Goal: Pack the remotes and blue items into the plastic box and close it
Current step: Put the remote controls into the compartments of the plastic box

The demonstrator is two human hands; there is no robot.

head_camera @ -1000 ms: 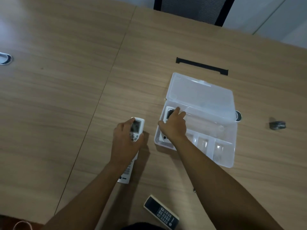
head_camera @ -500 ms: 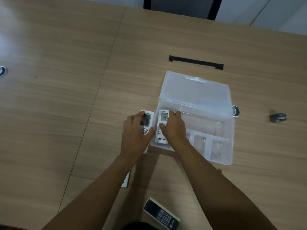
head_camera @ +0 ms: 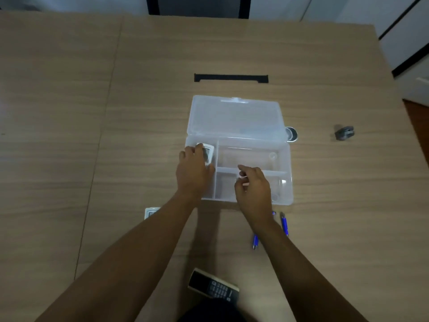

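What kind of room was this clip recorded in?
Probably an office meeting room: a large wood-laminate table with a black cable slot, a round grommet, and a dark chair back behind.

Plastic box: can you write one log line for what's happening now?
left hand: on white remote in plastic box | right hand: empty over box | lid: open | blue pens: on table

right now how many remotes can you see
3. A white remote sits in the plastic box's left compartment under the left hand; another white remote pokes out beside the left forearm; a dark remote lies nearest the person. More may be hidden under that hand.
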